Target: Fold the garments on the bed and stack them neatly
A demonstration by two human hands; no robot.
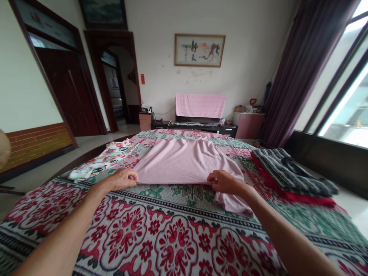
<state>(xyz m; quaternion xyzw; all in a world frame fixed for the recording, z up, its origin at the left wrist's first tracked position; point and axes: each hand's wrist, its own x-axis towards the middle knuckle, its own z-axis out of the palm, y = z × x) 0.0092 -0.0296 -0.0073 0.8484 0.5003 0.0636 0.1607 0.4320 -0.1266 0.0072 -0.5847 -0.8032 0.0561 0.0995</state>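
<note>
A pale pink garment (184,161) lies spread flat on a bed covered with a red, green and white patterned bedspread (161,237). My left hand (124,178) pinches the garment's near left corner with closed fingers. At the near right edge of the same garment, my right hand (224,181) is closed on the cloth. A fold of the pink cloth hangs down past my right wrist toward me.
A colourful printed cloth (107,158) lies left of the pink garment. A folded black-and-white striped garment (290,170) rests on a red one (299,196) at the right. Beyond the bed stand a low cabinet with a pink towel (200,105), dark doors (71,96) and a curtained window (304,65).
</note>
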